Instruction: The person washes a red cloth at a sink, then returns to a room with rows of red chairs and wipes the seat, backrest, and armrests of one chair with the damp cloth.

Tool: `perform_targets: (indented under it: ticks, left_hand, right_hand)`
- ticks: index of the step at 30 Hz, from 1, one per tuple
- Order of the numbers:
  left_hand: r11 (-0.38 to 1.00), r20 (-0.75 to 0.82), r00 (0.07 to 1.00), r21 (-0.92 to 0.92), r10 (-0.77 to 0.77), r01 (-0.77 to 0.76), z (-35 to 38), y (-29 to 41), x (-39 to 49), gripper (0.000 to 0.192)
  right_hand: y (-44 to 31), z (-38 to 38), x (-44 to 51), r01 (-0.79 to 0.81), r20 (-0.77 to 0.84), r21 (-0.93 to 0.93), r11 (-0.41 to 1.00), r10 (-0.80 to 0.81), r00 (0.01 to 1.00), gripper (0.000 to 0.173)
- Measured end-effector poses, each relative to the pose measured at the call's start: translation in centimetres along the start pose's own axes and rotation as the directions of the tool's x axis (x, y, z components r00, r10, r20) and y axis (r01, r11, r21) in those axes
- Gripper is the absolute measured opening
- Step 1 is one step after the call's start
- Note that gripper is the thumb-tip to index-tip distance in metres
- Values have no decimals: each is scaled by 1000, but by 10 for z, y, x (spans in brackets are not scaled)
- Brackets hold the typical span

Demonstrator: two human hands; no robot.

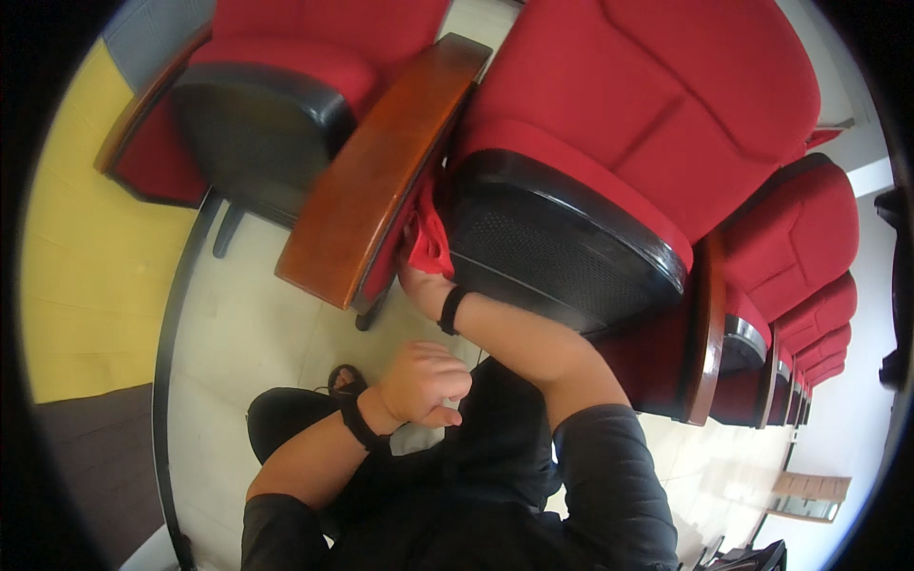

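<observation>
My right hand (423, 284) reaches between a wooden-topped armrest (382, 171) and the tipped-up seat of a red auditorium chair (543, 150). A bright red cloth (430, 243) is in that hand and covers most of its fingers, next to the armrest's red side panel. The seat's underside (543, 235) is black perforated plastic. My left hand (428, 382) hangs over my lap, fingers curled into a loose fist, with nothing visible in it. Both wrists wear black bands.
Another red chair (271, 114) stands left of the armrest. More folded chairs (800, 264) line up to the right. Yellow padding (93, 250) with a dark edge lies along the left. A metal chair leg (227, 230) meets the pale tiled floor (285, 321).
</observation>
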State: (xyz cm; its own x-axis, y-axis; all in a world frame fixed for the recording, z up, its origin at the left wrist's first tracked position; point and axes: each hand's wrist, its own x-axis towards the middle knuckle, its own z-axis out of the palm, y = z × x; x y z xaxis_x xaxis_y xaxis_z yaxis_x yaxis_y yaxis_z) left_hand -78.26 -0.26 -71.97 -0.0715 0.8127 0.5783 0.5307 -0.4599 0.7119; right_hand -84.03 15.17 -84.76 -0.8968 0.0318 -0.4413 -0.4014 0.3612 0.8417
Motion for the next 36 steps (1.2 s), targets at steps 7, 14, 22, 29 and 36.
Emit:
perform_targets:
  ticks: [7, 14, 22, 29, 36]
  left_hand:
    - [1000, -87, 996, -12, -21, 20, -3, 0, 0, 67]
    - [999, -101, 994, -15, -51, 50, -3, -14, 3, 69]
    - [999, -126, 991, -6, -43, 43, -6, -17, -2, 72]
    - [999, -133, 990, 10, -45, 47, -16, -19, -7, 74]
    - [999, -97, 994, -14, -51, 50, -8, -18, -1, 71]
  right_hand:
    - [19, 5, -28, -62, -117, 96, 993, 73, 990, 42]
    - [143, 12, -144, -224, -375, 646, 730, 559, 740, 60]
    - [74, 125, -287, -622, 3, 708, 334, 880, 475, 61]
    - [33, 113, -239, -512, 136, 859, -2, 965, 225, 61]
    - [60, 19, -97, -82, -264, 924, 374, 777, 571, 63]
